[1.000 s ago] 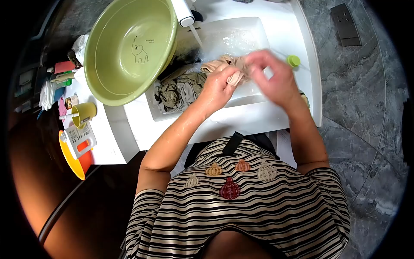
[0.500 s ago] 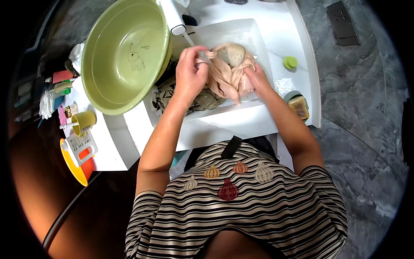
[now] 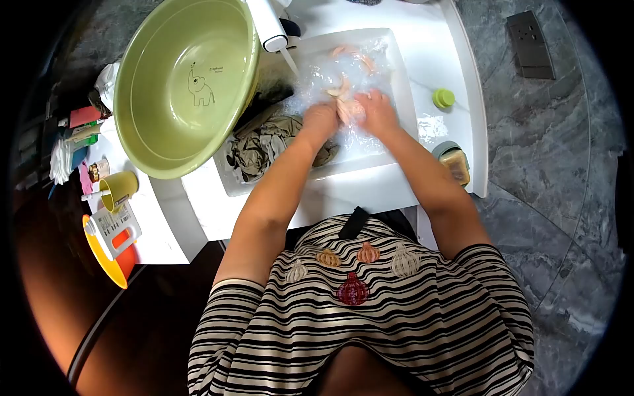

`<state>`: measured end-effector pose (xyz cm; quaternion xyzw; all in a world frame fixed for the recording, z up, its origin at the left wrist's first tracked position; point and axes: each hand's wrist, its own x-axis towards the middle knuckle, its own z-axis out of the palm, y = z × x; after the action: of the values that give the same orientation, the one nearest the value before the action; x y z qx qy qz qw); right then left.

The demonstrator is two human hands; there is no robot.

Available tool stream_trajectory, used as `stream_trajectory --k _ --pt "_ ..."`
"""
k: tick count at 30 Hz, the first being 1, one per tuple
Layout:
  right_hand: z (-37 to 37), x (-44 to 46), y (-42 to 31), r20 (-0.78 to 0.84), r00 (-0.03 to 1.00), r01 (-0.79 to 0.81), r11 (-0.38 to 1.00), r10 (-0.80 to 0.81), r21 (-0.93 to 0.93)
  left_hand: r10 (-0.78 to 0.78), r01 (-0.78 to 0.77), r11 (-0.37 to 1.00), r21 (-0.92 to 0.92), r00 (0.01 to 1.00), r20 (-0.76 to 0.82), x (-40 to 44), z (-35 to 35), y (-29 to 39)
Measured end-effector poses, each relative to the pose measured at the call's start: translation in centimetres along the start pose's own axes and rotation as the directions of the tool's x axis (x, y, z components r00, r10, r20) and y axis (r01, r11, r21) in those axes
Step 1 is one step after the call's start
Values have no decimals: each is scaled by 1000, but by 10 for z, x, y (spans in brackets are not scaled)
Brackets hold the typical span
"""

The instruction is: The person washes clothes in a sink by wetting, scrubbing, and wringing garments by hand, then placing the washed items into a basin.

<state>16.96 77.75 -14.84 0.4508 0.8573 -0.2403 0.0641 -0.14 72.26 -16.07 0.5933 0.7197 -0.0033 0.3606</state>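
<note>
In the white sink [image 3: 404, 99], a wet peach garment [image 3: 350, 111] lies mostly under cloudy, splashing water, with parts of it breaking the surface farther back. My left hand [image 3: 321, 121] is closed on the garment's near left side. On its right side my right hand [image 3: 378, 112] grips the cloth, fingers bent and a little blurred. Water runs from the white faucet [image 3: 267, 26] just beyond my left hand. A bunched olive-grey patterned cloth [image 3: 264, 146] rests at the sink's left end, beside my left forearm.
A large green basin [image 3: 165, 99] with an elephant drawing stands left of the sink, its edge over it. On the right rim are a green cap [image 3: 443, 98] and a soap box [image 3: 454, 164]. A yellow cup [image 3: 120, 189] and a white jug [image 3: 115, 231] stand at left.
Both hands have brought the peach garment down into the water and closer together. Its raised, spread folds are now mostly submerged, and the water is splashing and cloudier.
</note>
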Motion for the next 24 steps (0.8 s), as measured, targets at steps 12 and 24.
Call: stream_trajectory --k 12,24 --pt "8 -31 -98 -98 987 81 133 126 988 45 319 -570 -758 932 358 -31 -59 12" --pt "-40 12 -56 -523 851 152 936 39 317 70 217 -611 -762 973 221 -34 -26 49"
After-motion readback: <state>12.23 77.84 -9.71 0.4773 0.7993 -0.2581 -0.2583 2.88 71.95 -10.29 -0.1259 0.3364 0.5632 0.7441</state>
